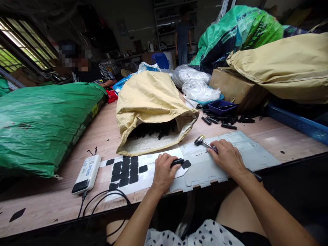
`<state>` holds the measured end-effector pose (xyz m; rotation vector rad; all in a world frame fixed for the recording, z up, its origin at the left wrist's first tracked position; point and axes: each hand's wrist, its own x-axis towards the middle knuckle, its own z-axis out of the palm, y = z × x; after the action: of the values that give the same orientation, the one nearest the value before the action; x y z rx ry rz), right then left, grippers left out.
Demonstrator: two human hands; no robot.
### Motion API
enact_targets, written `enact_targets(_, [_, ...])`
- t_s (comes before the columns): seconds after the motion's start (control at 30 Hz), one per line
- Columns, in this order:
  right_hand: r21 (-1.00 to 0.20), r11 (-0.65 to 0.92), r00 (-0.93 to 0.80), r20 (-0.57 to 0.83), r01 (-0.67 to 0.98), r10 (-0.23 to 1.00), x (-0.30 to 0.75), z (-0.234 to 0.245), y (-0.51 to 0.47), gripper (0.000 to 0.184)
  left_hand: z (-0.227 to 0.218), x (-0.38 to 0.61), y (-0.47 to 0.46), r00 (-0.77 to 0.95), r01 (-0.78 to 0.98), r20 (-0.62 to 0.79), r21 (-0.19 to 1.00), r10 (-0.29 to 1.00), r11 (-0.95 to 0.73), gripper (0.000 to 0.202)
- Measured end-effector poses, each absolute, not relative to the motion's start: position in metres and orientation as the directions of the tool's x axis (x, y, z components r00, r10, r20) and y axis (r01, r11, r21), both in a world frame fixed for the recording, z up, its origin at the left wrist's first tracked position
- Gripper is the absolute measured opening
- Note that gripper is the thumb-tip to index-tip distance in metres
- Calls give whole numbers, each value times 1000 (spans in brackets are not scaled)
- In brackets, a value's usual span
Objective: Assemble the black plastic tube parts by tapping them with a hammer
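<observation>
One left hand [164, 172]; one right hand [228, 155]; one hammer [199, 140]; one held black cylinder [178, 162]; black patches [125, 172], more than a dozen; one power bank [86, 174]; two tan sacks [148, 92] [284, 68]; two green sacks [46, 126] [238, 30]; one cardboard box [229, 85]; one blue crate [297, 119]; two other people [182, 37] [96, 73]. Loose black pieces [229, 126] overlap, exact number unclear.

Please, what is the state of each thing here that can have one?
Left hand: closed on black piece
Right hand: closed on hammer
Central cream sack: open, black items inside
Left green sack: bulging
White device: cable plugged in
Black squares: lying on white sheet
</observation>
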<state>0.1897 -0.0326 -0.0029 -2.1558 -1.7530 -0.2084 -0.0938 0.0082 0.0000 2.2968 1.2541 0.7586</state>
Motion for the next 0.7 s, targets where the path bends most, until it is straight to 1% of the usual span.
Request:
enact_targets(0.07, [-188,-163,219,330,968,918,189,-5,-34,16,0,-94,8,445,629,261,590,857,-507,21])
enact_targets(0.13, [-232,-179,253,349,956,902,185,-2,-37,17,0,-94,8,436,623,267,600,859,-502,21])
enact_targets(0.23, [-372,-179,319,360,911,877,177,8,-44,19,1,-94,9,427,606,260,629,866,-487,17])
enact_targets(0.33, [-520,-46,279,379,853,882,164,19,-53,19,6,-92,12,404,606,186,679,896,-414,15])
enact_targets(0.43, [-604,92,190,387,792,902,149,25,-60,19,14,-87,15,367,635,57,714,928,-295,17])
enact_targets(0.53, [-628,154,118,370,762,922,134,28,-64,21,20,-81,17,332,655,-22,725,943,-214,18])
enact_targets(0.7, [-596,232,49,417,769,908,115,30,-74,24,21,-78,18,291,642,-36,748,956,-168,19])
